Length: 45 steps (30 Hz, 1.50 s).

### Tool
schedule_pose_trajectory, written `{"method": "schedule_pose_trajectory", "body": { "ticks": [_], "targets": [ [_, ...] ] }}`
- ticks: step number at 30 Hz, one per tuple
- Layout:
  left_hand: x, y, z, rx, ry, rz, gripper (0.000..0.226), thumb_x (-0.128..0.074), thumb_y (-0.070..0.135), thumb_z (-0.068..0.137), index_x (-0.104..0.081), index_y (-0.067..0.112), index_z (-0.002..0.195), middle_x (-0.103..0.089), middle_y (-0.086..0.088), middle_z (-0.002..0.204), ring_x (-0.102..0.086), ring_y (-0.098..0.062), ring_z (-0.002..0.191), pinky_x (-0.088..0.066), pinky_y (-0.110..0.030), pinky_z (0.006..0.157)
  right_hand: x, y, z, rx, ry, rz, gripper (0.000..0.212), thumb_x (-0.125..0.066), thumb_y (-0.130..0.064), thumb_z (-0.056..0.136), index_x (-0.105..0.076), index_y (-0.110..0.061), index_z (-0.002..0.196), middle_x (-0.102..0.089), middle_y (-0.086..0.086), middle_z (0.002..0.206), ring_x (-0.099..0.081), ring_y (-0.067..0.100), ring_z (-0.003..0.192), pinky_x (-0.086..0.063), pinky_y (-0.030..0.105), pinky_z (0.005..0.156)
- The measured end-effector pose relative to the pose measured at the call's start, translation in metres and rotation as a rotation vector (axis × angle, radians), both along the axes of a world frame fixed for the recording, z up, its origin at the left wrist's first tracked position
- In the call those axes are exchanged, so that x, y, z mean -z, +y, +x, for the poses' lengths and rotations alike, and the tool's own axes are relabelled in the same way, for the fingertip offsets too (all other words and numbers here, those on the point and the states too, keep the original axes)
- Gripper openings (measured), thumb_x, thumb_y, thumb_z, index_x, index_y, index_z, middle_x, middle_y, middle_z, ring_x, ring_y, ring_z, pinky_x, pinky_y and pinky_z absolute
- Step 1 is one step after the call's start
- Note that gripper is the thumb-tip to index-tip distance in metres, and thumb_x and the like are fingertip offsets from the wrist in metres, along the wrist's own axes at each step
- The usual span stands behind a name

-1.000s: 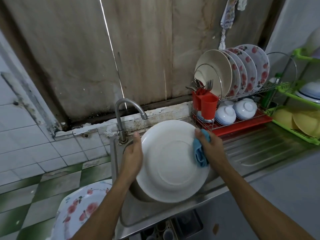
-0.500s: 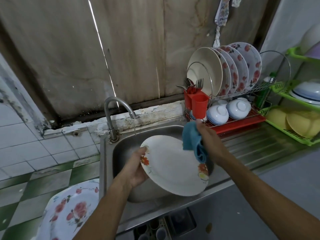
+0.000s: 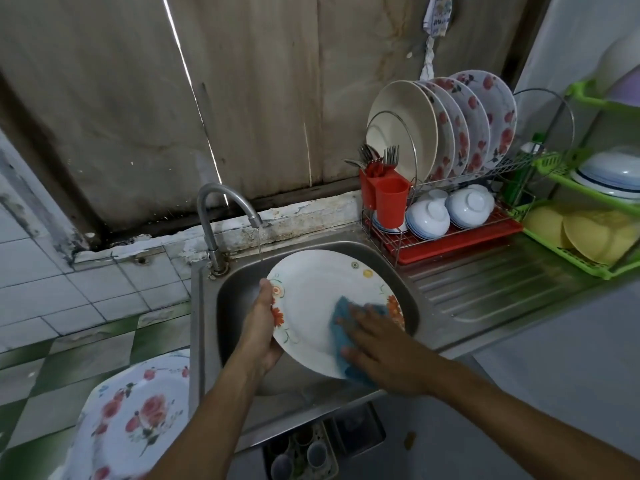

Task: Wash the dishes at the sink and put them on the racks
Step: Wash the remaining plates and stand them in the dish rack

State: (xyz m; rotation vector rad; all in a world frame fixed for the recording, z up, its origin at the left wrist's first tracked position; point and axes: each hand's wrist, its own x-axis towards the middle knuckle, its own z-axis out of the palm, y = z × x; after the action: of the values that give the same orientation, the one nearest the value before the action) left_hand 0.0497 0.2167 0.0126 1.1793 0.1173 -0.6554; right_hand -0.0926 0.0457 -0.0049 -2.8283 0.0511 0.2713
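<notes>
Gripping the round white flower-rimmed plate (image 3: pixel 317 296) by its left edge in your left hand (image 3: pixel 262 329), tilted over the steel sink (image 3: pixel 235 299), you press the blue cloth (image 3: pixel 341 329) onto its lower right face with your flat, straight-fingered right hand (image 3: pixel 384 353), nearer the wire dish rack (image 3: pixel 460 242).

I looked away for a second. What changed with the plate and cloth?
The plate was turned from back to flowered face. The right hand moved the cloth from the rim onto that face. The left hand kept gripping the rim; the tap still runs.
</notes>
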Motion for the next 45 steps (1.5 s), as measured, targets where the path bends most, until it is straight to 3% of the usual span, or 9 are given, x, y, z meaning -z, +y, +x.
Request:
{"method": "schedule_pose_trajectory", "body": {
  "ticks": [3, 8, 13, 17, 20, 24, 29, 37, 45],
  "targets": [
    [-0.003, -0.002, -0.005, 0.093, -0.034, 0.023, 0.053, -0.037, 0.055, 0.103, -0.07, 0.016, 0.115, -0.077, -0.013, 0.105, -0.075, -0.032, 0.09, -0.057, -0.043, 0.081, 0.008, -0.031, 0.025, 0.275, -0.078, -0.217, 0.089, 0.005, -0.074, 0.087, 0.008, -0.024, 0.161, 0.035, 0.008, 0.16, 0.026, 0.037, 0.15, 0.013, 0.054, 0.122],
    [-0.014, -0.021, -0.008, 0.17, -0.09, -0.017, 0.056, -0.033, 0.054, 0.105, -0.063, 0.016, 0.131, -0.073, -0.014, 0.118, -0.072, -0.031, 0.105, -0.056, -0.045, 0.088, -0.015, 0.002, 0.077, 0.243, -0.333, 0.0, 0.068, -0.016, -0.061, 0.102, 0.003, -0.033, 0.161, 0.026, 0.004, 0.166, 0.025, 0.03, 0.151, 0.012, 0.058, 0.121],
    [-0.024, -0.034, -0.003, 0.054, -0.085, -0.131, 0.047, -0.037, 0.048, 0.107, -0.063, 0.009, 0.106, -0.076, -0.001, 0.068, -0.073, -0.011, 0.057, -0.054, -0.021, 0.046, -0.039, 0.053, 0.036, 0.049, -0.364, 0.277, 0.05, -0.023, -0.053, 0.108, -0.031, -0.04, 0.155, -0.018, -0.014, 0.167, -0.015, 0.01, 0.153, -0.015, 0.035, 0.123],
    [-0.014, -0.045, 0.004, 0.054, -0.042, -0.113, 0.044, -0.036, 0.051, 0.106, -0.064, 0.02, 0.12, -0.079, -0.004, 0.093, -0.074, -0.028, 0.089, -0.061, -0.041, 0.074, -0.025, 0.021, -0.006, 0.112, -0.539, -0.007, 0.045, -0.032, -0.042, 0.108, -0.063, -0.024, 0.136, -0.056, -0.001, 0.146, -0.048, 0.013, 0.135, -0.041, 0.036, 0.113],
    [-0.01, -0.056, 0.002, 0.095, -0.066, -0.104, 0.045, -0.038, 0.056, 0.104, -0.066, 0.028, 0.123, -0.076, -0.005, 0.111, -0.072, -0.033, 0.103, -0.055, -0.059, 0.091, -0.013, -0.015, -0.028, 0.49, -0.58, -0.103, 0.053, -0.025, -0.045, 0.108, -0.058, -0.019, 0.139, -0.05, 0.011, 0.149, -0.045, 0.028, 0.137, -0.036, 0.047, 0.116],
    [-0.016, -0.065, -0.019, 0.147, -0.098, -0.106, 0.044, -0.036, 0.053, 0.106, -0.066, 0.026, 0.125, -0.077, -0.004, 0.11, -0.073, -0.031, 0.1, -0.058, -0.054, 0.088, -0.027, -0.034, -0.037, 1.059, -0.705, 0.375, 0.056, -0.055, -0.049, 0.099, -0.049, -0.018, 0.145, -0.054, 0.014, 0.14, -0.052, 0.031, 0.126, -0.043, 0.04, 0.108],
    [-0.021, -0.088, -0.038, 0.195, -0.082, -0.149, 0.042, -0.036, 0.049, 0.106, -0.064, 0.028, 0.129, -0.075, -0.003, 0.116, -0.073, -0.028, 0.101, -0.057, -0.051, 0.089, -0.069, -0.073, -0.064, 1.208, -0.676, 1.606, 0.035, -0.08, -0.02, 0.084, -0.064, -0.006, 0.112, -0.074, 0.015, 0.099, -0.071, 0.026, 0.079, -0.062, 0.044, 0.079],
    [-0.046, -0.162, -0.063, 0.448, -0.532, 0.261, 0.022, -0.051, 0.043, 0.103, -0.063, 0.026, 0.11, -0.073, 0.002, 0.096, -0.069, -0.016, 0.089, -0.061, -0.043, 0.08, -0.114, -0.14, -0.112, 1.254, -0.99, 0.784, 0.023, -0.081, -0.018, 0.08, -0.064, -0.015, 0.095, -0.068, 0.007, 0.089, -0.063, 0.027, 0.078, -0.057, 0.041, 0.076],
    [-0.113, -0.276, -0.086, 0.432, -1.378, 0.459, 0.036, -0.05, 0.038, 0.102, -0.059, 0.02, 0.132, -0.061, 0.0, 0.126, -0.058, -0.016, 0.111, -0.048, -0.033, 0.091, -0.191, -0.216, -0.136, 1.087, -1.315, 0.153, 0.019, -0.066, -0.037, 0.092, -0.058, -0.02, 0.097, -0.066, 0.003, 0.089, -0.061, 0.028, 0.084, -0.053, 0.047, 0.076]
  ]
}}
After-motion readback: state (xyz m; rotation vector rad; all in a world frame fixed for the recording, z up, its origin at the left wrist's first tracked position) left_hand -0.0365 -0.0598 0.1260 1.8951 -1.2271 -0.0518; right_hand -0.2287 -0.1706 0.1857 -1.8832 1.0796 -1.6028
